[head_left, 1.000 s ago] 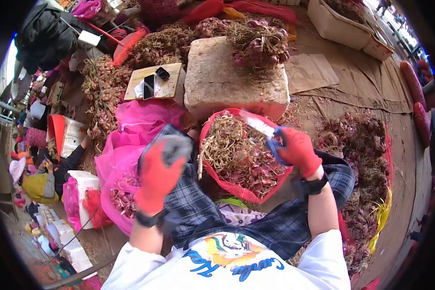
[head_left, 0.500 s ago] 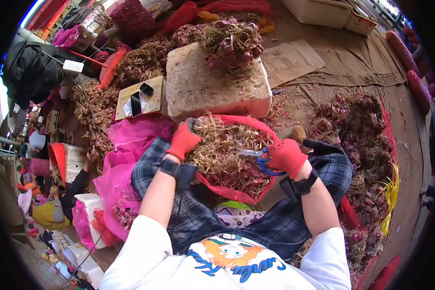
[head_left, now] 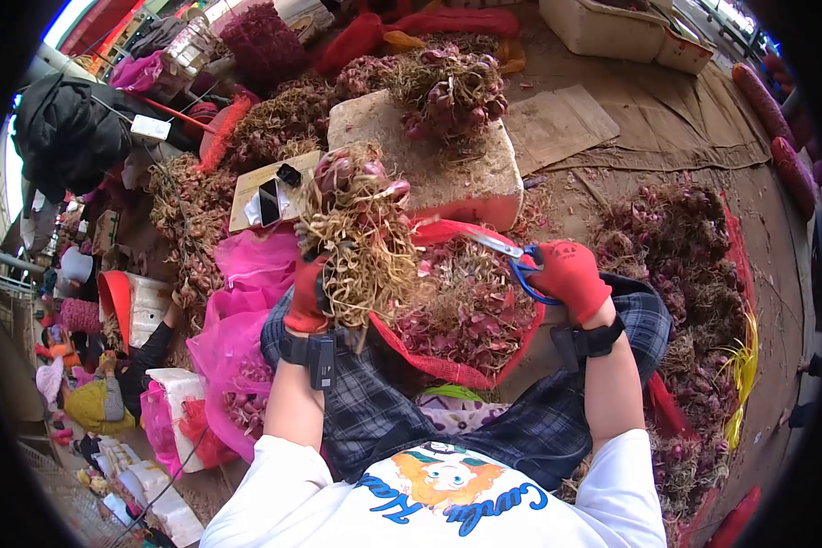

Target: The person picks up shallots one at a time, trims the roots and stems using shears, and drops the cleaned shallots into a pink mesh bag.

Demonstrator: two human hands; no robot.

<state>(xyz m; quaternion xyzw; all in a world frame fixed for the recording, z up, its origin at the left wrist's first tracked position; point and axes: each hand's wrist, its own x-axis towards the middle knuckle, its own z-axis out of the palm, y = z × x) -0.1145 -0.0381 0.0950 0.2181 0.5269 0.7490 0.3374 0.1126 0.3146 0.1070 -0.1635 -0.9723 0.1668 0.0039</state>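
Observation:
My left hand [head_left: 309,294], in a red and dark glove, grips a bunch of shallots [head_left: 361,242] by its dry stems, bulbs upward. The bunch is held up over the left side of a red mesh bag [head_left: 457,367]. Shallot skins and dry trimmings [head_left: 466,306] fill the bag between my knees. My right hand [head_left: 564,277], gloved in red, holds blue-handled scissors [head_left: 528,269] at the bag's right rim. Their blades point left and look slightly apart.
Ahead stands a foam block [head_left: 475,178] with another shallot bunch [head_left: 452,91] on it. A phone [head_left: 269,203] lies on a board to its left. Pink netting [head_left: 237,338] lies by my left knee. More shallots [head_left: 676,274] are heaped at the right. Other people sit far left.
The left hand has moved left and down, and the bunch is now lifted out of the bag with its bulbs showing. The scissors have risen and shifted slightly right. The view has shifted a little.

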